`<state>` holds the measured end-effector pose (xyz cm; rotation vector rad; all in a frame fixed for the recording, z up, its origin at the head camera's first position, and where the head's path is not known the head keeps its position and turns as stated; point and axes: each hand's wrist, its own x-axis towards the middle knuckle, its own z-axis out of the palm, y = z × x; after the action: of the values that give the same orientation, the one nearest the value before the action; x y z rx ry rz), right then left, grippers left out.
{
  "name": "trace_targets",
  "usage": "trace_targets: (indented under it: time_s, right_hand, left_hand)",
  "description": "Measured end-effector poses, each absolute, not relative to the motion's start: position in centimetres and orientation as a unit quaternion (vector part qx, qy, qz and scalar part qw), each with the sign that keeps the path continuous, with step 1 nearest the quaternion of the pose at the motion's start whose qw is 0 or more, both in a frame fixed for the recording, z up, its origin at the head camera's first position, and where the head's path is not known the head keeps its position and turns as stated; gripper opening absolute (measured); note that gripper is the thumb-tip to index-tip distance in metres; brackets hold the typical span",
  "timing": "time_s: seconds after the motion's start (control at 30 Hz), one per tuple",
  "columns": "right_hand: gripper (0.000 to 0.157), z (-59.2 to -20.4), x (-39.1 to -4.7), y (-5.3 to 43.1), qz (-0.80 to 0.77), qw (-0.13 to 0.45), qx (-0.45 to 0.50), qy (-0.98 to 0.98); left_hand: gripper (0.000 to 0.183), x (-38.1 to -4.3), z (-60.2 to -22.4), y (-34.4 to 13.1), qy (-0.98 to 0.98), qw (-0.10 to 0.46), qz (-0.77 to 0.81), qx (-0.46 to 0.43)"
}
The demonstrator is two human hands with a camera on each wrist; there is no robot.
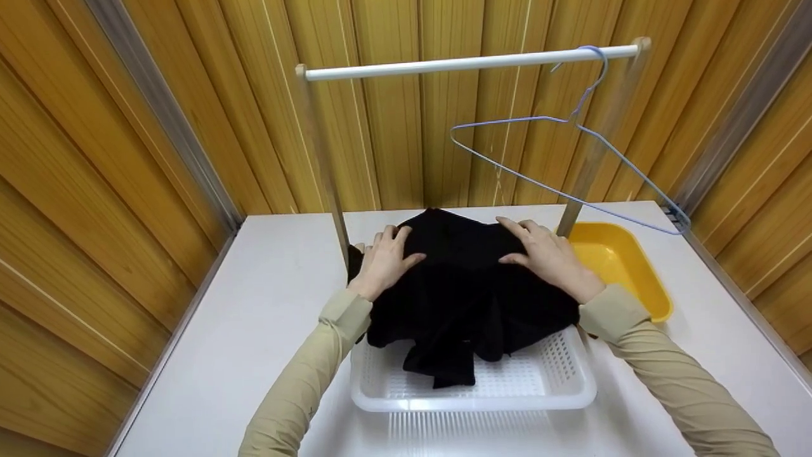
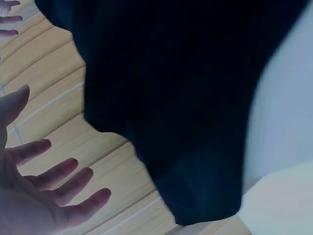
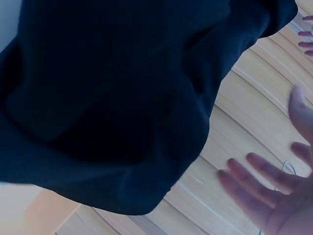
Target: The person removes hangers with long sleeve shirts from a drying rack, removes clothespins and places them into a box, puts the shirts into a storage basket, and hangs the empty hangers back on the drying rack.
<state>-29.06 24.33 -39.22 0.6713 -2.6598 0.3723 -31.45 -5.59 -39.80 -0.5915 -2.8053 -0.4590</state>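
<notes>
A crumpled piece of black cloth (image 1: pixel 457 273) lies heaped over a white perforated basket (image 1: pixel 472 404), draping past its back and sides. My left hand (image 1: pixel 384 261) is at the heap's left side, fingers spread and thumb toward the middle. Across from it, my right hand (image 1: pixel 550 257) overlaps the right side, its fingers loosely extended. In the left wrist view, the palm and fingers of the left hand (image 2: pixel 46 191) show with nothing in them, beside the cloth (image 2: pixel 166 98). The right wrist view likewise has bare, parted fingers on the right hand (image 3: pixel 274 196), apart from the cloth (image 3: pixel 122 98).
Behind the basket stands a rack with a white bar (image 1: pixel 469 64) and wooden posts. A blue wire hanger (image 1: pixel 526 176) hangs at the bar's right end. On the right, a yellow tray (image 1: pixel 653 289) sits on the white table (image 1: pixel 266 298). Wood-patterned walls (image 1: pixel 393 139) enclose the table.
</notes>
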Motion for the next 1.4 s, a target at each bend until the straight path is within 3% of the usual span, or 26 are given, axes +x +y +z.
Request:
trace_targets:
  time_s: [0.33,0.5,0.7,1.03,1.2,1.4]
  right_hand:
    - [0.075,-39.9,-29.6,24.3,0.123,0.105,0.223,-0.961]
    - [0.079,-40.3,-29.8,24.3,0.131,0.031,0.194,-0.972]
    - [0.082,-40.8,-30.1,24.1,0.126,-0.014,0.178,-0.976]
    - [0.072,-41.4,-30.5,23.8,0.121,-0.027,0.193,-0.973]
    - [0.068,-41.6,-30.4,23.9,0.104,0.001,0.224,-0.969]
    - [0.062,-41.8,-30.8,24.3,0.089,-0.007,0.221,-0.971]
  left_hand:
    - [0.064,-32.1,-40.9,-5.8,-0.975,0.046,-0.145,-0.164]
    - [0.068,-32.4,-41.1,-5.5,-0.981,0.025,-0.116,-0.152]
    - [0.072,-32.7,-41.3,-5.0,-0.987,0.002,-0.074,-0.142]
    - [0.071,-32.8,-41.6,-4.7,-0.987,-0.102,-0.070,-0.105]
    - [0.061,-33.0,-41.7,-4.7,-0.984,-0.120,-0.051,-0.120]
    - [0.042,-33.3,-41.3,-4.7,-0.982,-0.117,-0.044,-0.139]
